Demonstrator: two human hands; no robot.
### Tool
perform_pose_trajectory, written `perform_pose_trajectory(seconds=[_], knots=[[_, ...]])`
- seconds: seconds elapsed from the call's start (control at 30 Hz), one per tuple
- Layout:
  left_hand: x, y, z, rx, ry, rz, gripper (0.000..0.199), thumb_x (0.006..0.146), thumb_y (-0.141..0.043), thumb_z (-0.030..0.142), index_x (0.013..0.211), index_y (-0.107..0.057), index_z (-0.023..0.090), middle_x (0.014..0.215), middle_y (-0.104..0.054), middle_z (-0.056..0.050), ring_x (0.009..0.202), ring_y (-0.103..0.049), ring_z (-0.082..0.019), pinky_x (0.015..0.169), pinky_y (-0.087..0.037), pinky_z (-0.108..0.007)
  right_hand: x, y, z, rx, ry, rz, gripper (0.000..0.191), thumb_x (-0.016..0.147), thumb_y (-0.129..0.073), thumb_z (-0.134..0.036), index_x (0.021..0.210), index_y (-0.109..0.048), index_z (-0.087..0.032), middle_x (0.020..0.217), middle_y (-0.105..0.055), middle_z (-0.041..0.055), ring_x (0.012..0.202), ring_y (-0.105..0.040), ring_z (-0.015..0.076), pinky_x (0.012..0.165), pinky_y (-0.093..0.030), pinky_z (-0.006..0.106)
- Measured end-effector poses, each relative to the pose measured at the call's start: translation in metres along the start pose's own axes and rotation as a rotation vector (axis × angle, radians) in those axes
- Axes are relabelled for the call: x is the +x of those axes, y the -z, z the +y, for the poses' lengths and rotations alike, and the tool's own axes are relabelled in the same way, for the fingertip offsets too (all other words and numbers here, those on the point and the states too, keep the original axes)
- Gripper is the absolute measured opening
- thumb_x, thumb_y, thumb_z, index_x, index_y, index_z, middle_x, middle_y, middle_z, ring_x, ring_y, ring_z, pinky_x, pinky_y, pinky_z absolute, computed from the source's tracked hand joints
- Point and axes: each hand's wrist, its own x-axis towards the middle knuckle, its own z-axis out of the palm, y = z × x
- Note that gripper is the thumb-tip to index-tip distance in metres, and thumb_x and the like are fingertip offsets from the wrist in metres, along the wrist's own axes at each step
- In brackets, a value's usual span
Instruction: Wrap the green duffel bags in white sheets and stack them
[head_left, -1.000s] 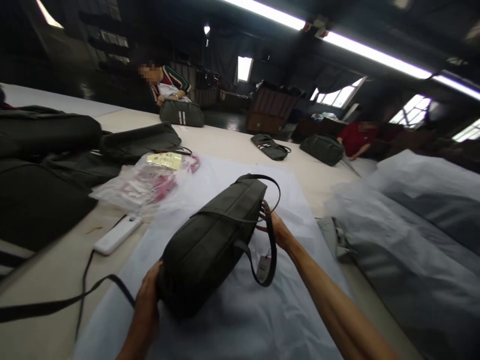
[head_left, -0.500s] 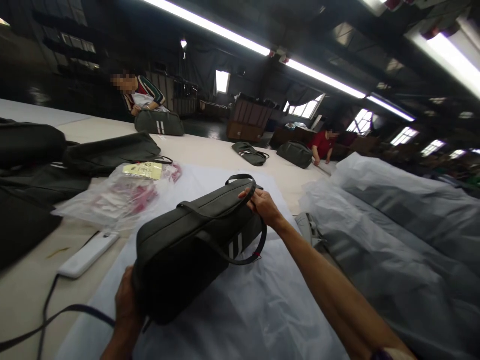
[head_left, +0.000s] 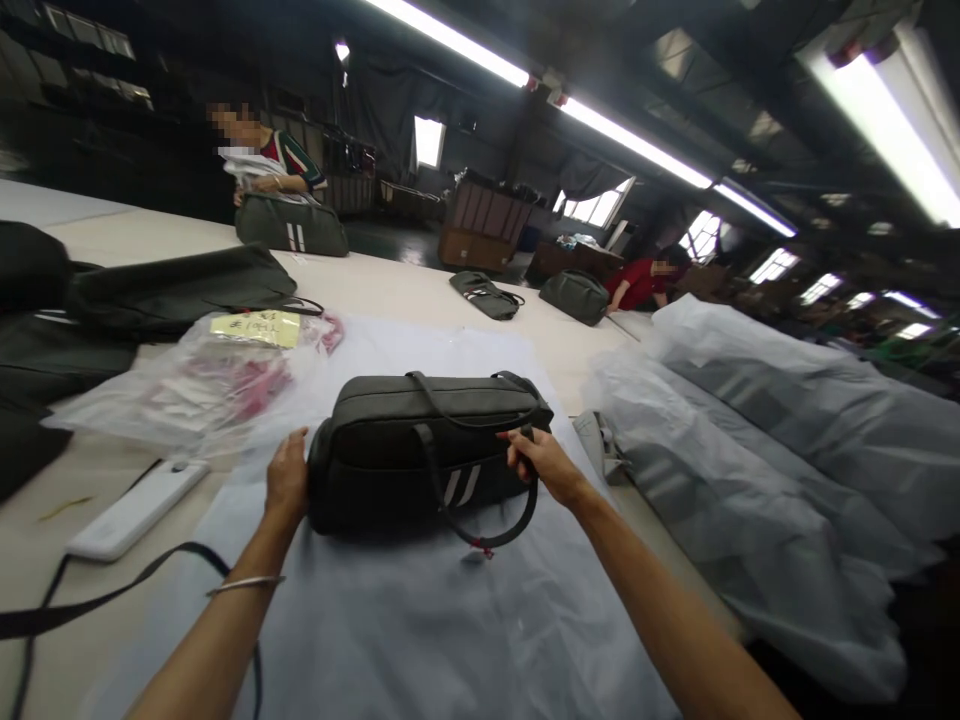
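A dark green duffel bag [head_left: 390, 450] with two white stripes lies across a translucent plastic sheet [head_left: 375, 620]. My left hand [head_left: 288, 475] rests flat against the bag's left end, fingers extended upward. At the right end, my right hand [head_left: 536, 462] has its fingers closed around the bag's looped handle [head_left: 517, 525]. The front part of that handle hangs down over the striped side, with a small red tag [head_left: 481, 547] at its low point. The other handle lies over the top of the bag.
Left: clear bag with yellow label [head_left: 255, 328], white power strip [head_left: 139, 510], black strap, dark bags [head_left: 180, 290]. Right: plastic-wrapped bags [head_left: 735, 450]. Across the table [head_left: 390, 285], a striped-sleeved person [head_left: 292, 165] and a red-shirted person [head_left: 637, 285] stand by more bags.
The duffel has turned to lie more crosswise and its near left end has moved away from me. My left hand has moved up with it. The striped-sleeved person now holds white material above a bag.
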Motion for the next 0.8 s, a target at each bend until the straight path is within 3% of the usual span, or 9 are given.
perform_pose_trajectory(seconds=[0.13,0.23,0.3,0.43,0.53,0.6,0.67,0.73,0.8], knots=[[-0.026,-0.005,0.017,-0.048,-0.093,0.037,0.056,0.091,-0.031,0.047,0.127,-0.056,0.011,0.134,-0.057,-0.016,0.128,-0.049,-0.028,0.113,-0.034,-0.045,-0.016,0.006,0.021,0.117,-0.071,-0.009,0.049,0.081,-0.067,-0.058,0.107,-0.067,-0.017,0.077,-0.07,0.0025,0.062,-0.064,0.0127,0.06,-0.052,0.025],[-0.048,-0.001,0.036,-0.074,-0.321,0.093,0.058,0.092,-0.034,0.049,0.13,-0.054,0.011,0.138,-0.053,-0.016,0.133,-0.045,-0.027,0.117,-0.03,-0.043,-0.025,0.023,0.037,0.242,-0.063,0.007,0.054,0.082,-0.063,-0.062,0.111,-0.066,-0.017,0.09,-0.074,0.0075,0.081,-0.07,0.0186,0.079,-0.055,0.033],[-0.056,0.003,0.043,-0.066,-0.437,0.093,0.062,0.09,-0.038,0.055,0.133,-0.053,0.013,0.141,-0.051,-0.016,0.134,-0.043,-0.029,0.118,-0.029,-0.045,-0.03,0.04,0.058,0.217,-0.05,0.115,0.059,0.084,-0.055,-0.067,0.111,-0.067,-0.017,0.095,-0.075,0.0097,0.088,-0.071,0.0219,0.085,-0.055,0.037],[-0.055,0.001,0.039,0.007,-0.297,0.033,0.091,0.079,-0.042,0.074,0.143,-0.043,0.01,0.145,-0.046,-0.019,0.136,-0.04,-0.038,0.117,-0.03,-0.054,-0.043,0.073,0.128,-0.209,-0.009,0.491,0.065,0.08,-0.052,-0.071,0.112,-0.069,-0.017,0.114,-0.072,0.0149,0.112,-0.064,0.0317,0.102,-0.048,0.05],[-0.054,-0.005,0.04,0.065,-0.239,0.02,0.099,0.077,-0.042,0.077,0.147,-0.036,0.007,0.148,-0.043,-0.021,0.136,-0.038,-0.044,0.115,-0.031,-0.06,-0.063,0.083,0.189,-0.538,0.008,0.528,0.063,0.083,-0.056,-0.059,0.128,-0.062,-0.016,0.144,-0.053,0.0149,0.14,-0.04,0.0331,0.119,-0.025,0.052],[-0.06,-0.01,0.053,0.105,-0.391,0.095,0.092,0.081,-0.043,0.072,0.151,-0.032,0.014,0.154,-0.037,-0.015,0.14,-0.033,-0.044,0.118,-0.026,-0.061,-0.077,0.08,0.225,-0.818,-0.007,0.438,0.061,0.089,-0.051,-0.05,0.14,-0.051,-0.018,0.154,-0.039,0.0102,0.147,-0.026,0.0302,0.122,-0.017,0.053],[-0.069,-0.017,0.078,0.134,-0.6,0.16,0.079,0.086,-0.043,0.064,0.154,-0.025,0.028,0.16,-0.028,-0.002,0.144,-0.026,-0.039,0.121,-0.021,-0.058,-0.088,0.074,0.255,-1.002,-0.04,0.341,0.06,0.093,-0.046,-0.047,0.146,-0.042,-0.022,0.158,-0.03,0.0059,0.149,-0.02,0.0291,0.122,-0.015,0.055],[-0.077,-0.028,0.109,0.155,-0.787,0.151,0.068,0.09,-0.042,0.058,0.153,-0.021,0.041,0.161,-0.023,0.009,0.146,-0.023,-0.034,0.122,-0.019,-0.056,-0.095,0.069,0.276,-1.082,-0.039,0.303,0.059,0.096,-0.041,-0.05,0.149,-0.036,-0.026,0.159,-0.026,0.0028,0.149,-0.019,0.0291,0.122,-0.016,0.056],[-0.078,-0.044,0.137,0.211,-0.93,0.096,0.063,0.093,-0.04,0.055,0.152,-0.022,0.042,0.161,-0.024,0.008,0.147,-0.023,-0.032,0.122,-0.018,-0.055,-0.098,0.064,0.291,-1.118,-0.019,0.323,0.059,0.097,-0.037,-0.053,0.15,-0.032,-0.028,0.16,-0.025,0.0011,0.149,-0.019,0.0294,0.122,-0.017,0.056]])
